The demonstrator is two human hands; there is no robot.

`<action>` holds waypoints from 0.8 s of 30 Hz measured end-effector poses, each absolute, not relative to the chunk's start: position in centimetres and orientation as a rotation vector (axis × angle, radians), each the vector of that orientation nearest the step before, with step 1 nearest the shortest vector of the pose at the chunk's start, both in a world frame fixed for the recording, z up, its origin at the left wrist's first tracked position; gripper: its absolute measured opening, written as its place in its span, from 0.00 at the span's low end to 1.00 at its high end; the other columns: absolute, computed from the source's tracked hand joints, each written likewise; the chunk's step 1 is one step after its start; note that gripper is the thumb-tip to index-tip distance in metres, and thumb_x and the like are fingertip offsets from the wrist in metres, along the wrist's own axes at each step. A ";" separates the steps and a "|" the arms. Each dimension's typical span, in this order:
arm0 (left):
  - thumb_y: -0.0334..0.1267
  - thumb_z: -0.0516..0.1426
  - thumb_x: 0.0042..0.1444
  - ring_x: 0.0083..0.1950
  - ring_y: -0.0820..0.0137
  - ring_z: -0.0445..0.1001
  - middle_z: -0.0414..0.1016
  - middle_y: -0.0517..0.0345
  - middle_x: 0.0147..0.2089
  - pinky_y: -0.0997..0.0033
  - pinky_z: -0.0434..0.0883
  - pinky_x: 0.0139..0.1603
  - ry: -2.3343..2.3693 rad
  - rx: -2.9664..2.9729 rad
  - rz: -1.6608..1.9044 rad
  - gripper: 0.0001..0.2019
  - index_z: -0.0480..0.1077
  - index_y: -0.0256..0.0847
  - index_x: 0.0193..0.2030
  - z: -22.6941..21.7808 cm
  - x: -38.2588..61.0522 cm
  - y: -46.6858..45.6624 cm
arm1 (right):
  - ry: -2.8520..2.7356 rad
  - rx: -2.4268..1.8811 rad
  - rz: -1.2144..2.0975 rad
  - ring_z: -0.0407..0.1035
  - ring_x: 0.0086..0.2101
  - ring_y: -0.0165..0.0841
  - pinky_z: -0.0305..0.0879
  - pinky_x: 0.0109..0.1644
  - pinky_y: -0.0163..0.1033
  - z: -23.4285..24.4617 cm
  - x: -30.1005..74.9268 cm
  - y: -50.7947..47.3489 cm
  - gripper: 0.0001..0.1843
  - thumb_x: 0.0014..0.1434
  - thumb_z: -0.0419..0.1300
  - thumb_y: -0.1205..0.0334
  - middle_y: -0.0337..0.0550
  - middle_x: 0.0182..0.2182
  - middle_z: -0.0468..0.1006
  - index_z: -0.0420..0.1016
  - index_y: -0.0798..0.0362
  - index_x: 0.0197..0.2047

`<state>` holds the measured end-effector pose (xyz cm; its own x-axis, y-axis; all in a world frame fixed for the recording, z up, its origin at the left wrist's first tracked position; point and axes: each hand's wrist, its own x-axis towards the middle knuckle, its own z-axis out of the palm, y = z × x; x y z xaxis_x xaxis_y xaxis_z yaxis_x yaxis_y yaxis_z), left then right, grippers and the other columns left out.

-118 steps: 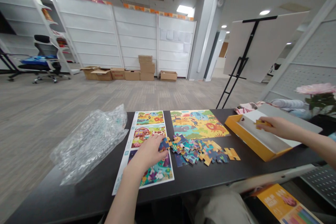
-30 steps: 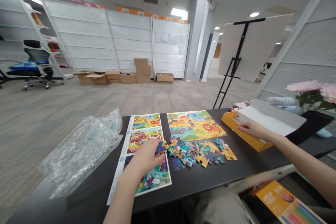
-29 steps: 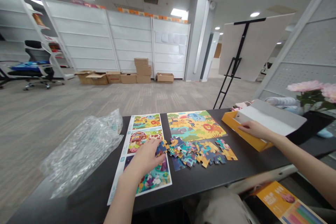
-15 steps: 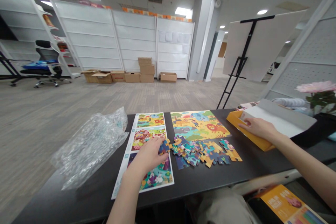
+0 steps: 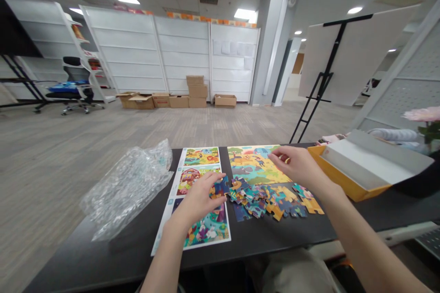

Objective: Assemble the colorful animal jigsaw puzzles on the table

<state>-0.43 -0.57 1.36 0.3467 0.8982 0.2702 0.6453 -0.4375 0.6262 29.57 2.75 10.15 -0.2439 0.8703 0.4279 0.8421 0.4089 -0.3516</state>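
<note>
Puzzle pieces [image 5: 254, 199] lie in a loose, overlapping heap on the black table [image 5: 261, 238], in front of the person and between the two arms. The heap's long axis runs from left to right, just on the near side of the bright animal picture [image 5: 240, 171]. From the left hand [image 5: 197, 197] it lies directly to the right; from the right hand [image 5: 299, 165] it lies back toward the person. The left hand is the nearer, its fingertips close to the heap's left end.

The left hand rests over the printed sheet [image 5: 206, 233], thumb and fingers curved well apart on either side of a dark blue piece [image 5: 226, 184]. The right hand is over the right side of the animal picture, fingers bent and thumb close beneath them, with no piece showing. At this angle I cannot tell whether either is really gripping. The yellow box [image 5: 373, 193] stands open beyond the right forearm.
</note>
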 end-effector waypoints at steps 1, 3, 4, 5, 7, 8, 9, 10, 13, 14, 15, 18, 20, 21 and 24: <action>0.36 0.63 0.54 0.63 0.57 0.71 0.72 0.49 0.62 0.54 0.68 0.64 1.355 2.186 0.856 0.29 0.66 0.44 0.64 1.4 -0.3 -0.6 | -2.115 -1.429 0.124 0.72 0.27 0.37 0.62 0.32 0.40 9.9 28.5 2.8 0.18 0.64 0.56 0.49 0.43 0.26 0.81 0.79 0.49 0.29; 0.35 0.63 0.53 0.64 0.57 0.71 0.72 0.50 0.64 0.54 0.68 0.65 1.356 2.147 0.904 0.33 0.63 0.45 0.67 1.5 0.0 -0.6 | -2.155 -1.372 0.254 0.72 0.26 0.36 0.63 0.31 0.40 9.4 26.4 3.0 0.17 0.64 0.56 0.51 0.41 0.26 0.81 0.78 0.48 0.28; 0.34 0.63 0.53 0.64 0.57 0.71 0.72 0.50 0.64 0.54 0.69 0.65 1.346 2.129 0.923 0.34 0.62 0.45 0.68 1.5 0.2 -0.7 | -2.170 -1.336 0.316 0.73 0.27 0.36 0.63 0.32 0.39 9.1 25.4 3.1 0.16 0.64 0.56 0.53 0.41 0.27 0.81 0.78 0.48 0.28; 0.33 0.62 0.53 0.63 0.58 0.71 0.72 0.51 0.64 0.55 0.69 0.65 1.326 2.114 0.941 0.35 0.61 0.45 0.68 1.6 0.3 -0.8 | -2.182 -1.303 0.380 0.73 0.28 0.36 0.63 0.32 0.39 8.8 24.4 3.3 0.15 0.63 0.57 0.54 0.41 0.28 0.82 0.78 0.49 0.29; 0.31 0.61 0.52 0.64 0.58 0.71 0.71 0.51 0.65 0.56 0.70 0.64 1.275 2.082 0.965 0.36 0.59 0.46 0.69 1.7 0.7 -0.9 | -2.176 -1.241 0.502 0.74 0.29 0.35 0.64 0.32 0.38 7.9 22.8 3.6 0.13 0.63 0.59 0.54 0.42 0.30 0.82 0.79 0.49 0.31; 0.30 0.60 0.52 0.65 0.58 0.70 0.70 0.51 0.66 0.57 0.70 0.64 1.247 2.068 0.978 0.37 0.59 0.47 0.69 1.7 0.9 -1.0 | -2.174 -1.208 0.579 0.74 0.29 0.35 0.65 0.33 0.38 7.5 22.1 3.8 0.12 0.63 0.59 0.53 0.42 0.31 0.82 0.80 0.49 0.33; 0.29 0.59 0.51 0.66 0.58 0.69 0.69 0.51 0.68 0.57 0.70 0.64 1.220 2.056 0.992 0.37 0.58 0.47 0.70 1.8 1.1 -1.1 | -2.181 -1.178 0.656 0.74 0.30 0.35 0.65 0.33 0.38 7.0 21.5 3.9 0.12 0.63 0.60 0.52 0.43 0.32 0.82 0.81 0.49 0.36; 0.28 0.58 0.51 0.68 0.58 0.68 0.67 0.51 0.69 0.57 0.70 0.65 1.196 2.045 1.007 0.37 0.58 0.47 0.70 1.7 1.3 -1.2 | -2.190 -1.153 0.725 0.74 0.30 0.35 0.66 0.33 0.38 6.5 21.1 4.0 0.12 0.62 0.61 0.52 0.43 0.32 0.83 0.81 0.49 0.38; 0.28 0.58 0.52 0.68 0.58 0.68 0.63 0.50 0.71 0.57 0.69 0.66 1.151 2.000 1.041 0.38 0.56 0.48 0.71 1.5 1.8 -1.4 | -2.193 -1.139 0.860 0.75 0.30 0.36 0.67 0.33 0.38 5.0 20.5 4.3 0.12 0.59 0.64 0.56 0.43 0.31 0.82 0.80 0.50 0.45; 0.28 0.58 0.52 0.68 0.58 0.68 0.62 0.50 0.72 0.57 0.69 0.67 1.143 1.981 1.048 0.38 0.55 0.47 0.71 1.4 1.9 -1.4 | -2.179 -1.132 0.898 0.75 0.30 0.35 0.68 0.33 0.38 4.5 20.5 4.4 0.12 0.58 0.65 0.58 0.42 0.31 0.82 0.80 0.51 0.45; 0.28 0.59 0.52 0.67 0.59 0.69 0.61 0.49 0.72 0.57 0.68 0.68 1.139 1.963 1.056 0.39 0.55 0.47 0.71 1.3 2.0 -1.4 | -2.158 -1.114 0.945 0.75 0.30 0.35 0.68 0.34 0.38 4.1 20.6 4.5 0.12 0.58 0.65 0.58 0.42 0.31 0.82 0.79 0.51 0.45; 0.30 0.59 0.54 0.66 0.60 0.70 0.62 0.49 0.72 0.59 0.70 0.66 1.151 1.938 1.092 0.37 0.54 0.46 0.71 1.0 1.7 -1.1 | -2.030 -1.050 1.060 0.74 0.29 0.34 0.67 0.33 0.38 3.3 21.2 4.8 0.11 0.58 0.64 0.56 0.41 0.29 0.80 0.77 0.51 0.43; 0.32 0.58 0.57 0.64 0.61 0.72 0.67 0.50 0.68 0.60 0.73 0.62 1.215 1.961 1.090 0.33 0.57 0.46 0.69 1.1 1.0 -0.9 | -1.902 -1.050 1.061 0.71 0.27 0.32 0.66 0.30 0.37 3.1 21.7 4.9 0.14 0.58 0.65 0.53 0.38 0.26 0.78 0.76 0.51 0.44; 0.33 0.58 0.58 0.62 0.62 0.73 0.70 0.51 0.66 0.60 0.73 0.61 1.268 1.990 1.066 0.30 0.60 0.46 0.68 1.2 0.4 -0.9 | -1.843 -1.060 1.041 0.70 0.25 0.32 0.64 0.29 0.36 3.0 22.1 5.0 0.15 0.57 0.65 0.52 0.37 0.25 0.77 0.75 0.51 0.44; 0.37 0.58 0.59 0.61 0.59 0.73 0.75 0.51 0.60 0.56 0.69 0.65 1.483 2.118 0.874 0.20 0.70 0.44 0.59 1.8 -1.7 -1.4 | -1.719 -1.091 0.966 0.66 0.23 0.30 0.61 0.27 0.36 2.9 23.1 5.3 0.18 0.57 0.65 0.47 0.36 0.23 0.74 0.75 0.51 0.44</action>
